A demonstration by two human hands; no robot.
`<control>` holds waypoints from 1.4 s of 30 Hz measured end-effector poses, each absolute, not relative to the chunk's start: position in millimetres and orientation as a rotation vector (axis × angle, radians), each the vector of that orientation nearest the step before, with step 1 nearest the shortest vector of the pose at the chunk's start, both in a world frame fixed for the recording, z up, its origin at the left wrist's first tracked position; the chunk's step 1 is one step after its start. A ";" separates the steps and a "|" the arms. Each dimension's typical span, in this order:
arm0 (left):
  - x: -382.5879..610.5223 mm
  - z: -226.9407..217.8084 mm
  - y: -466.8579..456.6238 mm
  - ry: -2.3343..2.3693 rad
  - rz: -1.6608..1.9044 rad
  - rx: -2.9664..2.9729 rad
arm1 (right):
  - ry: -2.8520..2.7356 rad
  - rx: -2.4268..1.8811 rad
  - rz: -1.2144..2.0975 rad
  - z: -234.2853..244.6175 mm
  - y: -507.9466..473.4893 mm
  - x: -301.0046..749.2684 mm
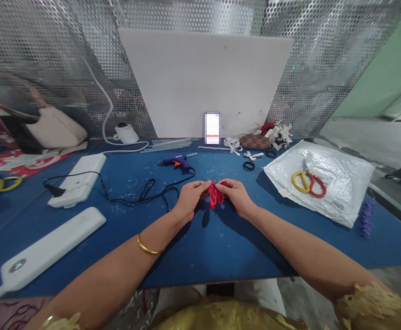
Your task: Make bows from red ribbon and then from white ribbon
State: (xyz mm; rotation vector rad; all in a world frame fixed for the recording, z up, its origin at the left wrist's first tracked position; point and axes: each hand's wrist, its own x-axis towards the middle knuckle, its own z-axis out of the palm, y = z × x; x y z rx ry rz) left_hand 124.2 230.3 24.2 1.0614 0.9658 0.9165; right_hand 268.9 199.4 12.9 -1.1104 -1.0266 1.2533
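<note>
A small red ribbon bow (216, 196) is held just above the blue table, its tails hanging down. My left hand (191, 195) pinches its left side between thumb and finger. On the other side, the thumb and finger of my right hand (236, 195) grip the bow too. Fingertips cover parts of the loops. Beyond my left hand lies a dark blue glue gun (177, 162) with an orange trigger, its black cord curling across the table.
Scissors (309, 183) with yellow and red handles rest on a white plastic mailer (324, 176) at the right. A white power strip (79, 181) and a long white device (52, 247) lie left. Behind stand a lit phone (212, 128) and a white board (207, 82); ribbon scraps (277, 135) are nearby.
</note>
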 end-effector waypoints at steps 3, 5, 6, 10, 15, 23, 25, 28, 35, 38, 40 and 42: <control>123.7 24.2 231.5 0.967 0.906 1.065 | -1.032 -1.112 1.251 12.0 200.0 268.7; 123.5 24.3 232.2 0.970 0.904 1.067 | -1.032 -1.118 1.252 12.9 199.7 268.2; 123.5 24.4 232.5 0.970 0.905 1.069 | -1.031 -1.122 1.255 13.5 199.4 267.8; 123.3 24.8 232.9 0.968 0.908 1.060 | -1.032 -1.122 1.250 14.8 198.7 266.8; 123.0 25.8 232.0 0.958 0.901 1.050 | -1.034 -1.126 1.243 13.3 199.1 266.8; 123.0 23.1 233.5 0.956 0.894 1.059 | -1.034 -1.128 1.252 12.8 198.4 267.3; 122.9 22.6 234.1 0.958 0.894 1.064 | -1.029 -1.129 1.251 13.5 198.3 266.8; 122.7 22.3 234.9 0.953 0.896 1.066 | -1.030 -1.142 1.252 14.7 198.3 266.2; 122.7 22.1 235.6 0.960 0.906 1.043 | -1.038 -1.131 1.257 14.0 198.1 265.8; 122.4 21.9 235.6 0.951 0.902 1.032 | -1.044 -1.132 1.251 14.1 198.0 265.3; 122.2 21.7 235.5 0.944 0.896 1.032 | -1.052 -1.137 1.242 14.4 198.0 265.1; 122.2 21.6 235.1 0.940 0.892 1.030 | -1.059 -1.135 1.233 14.2 198.1 265.2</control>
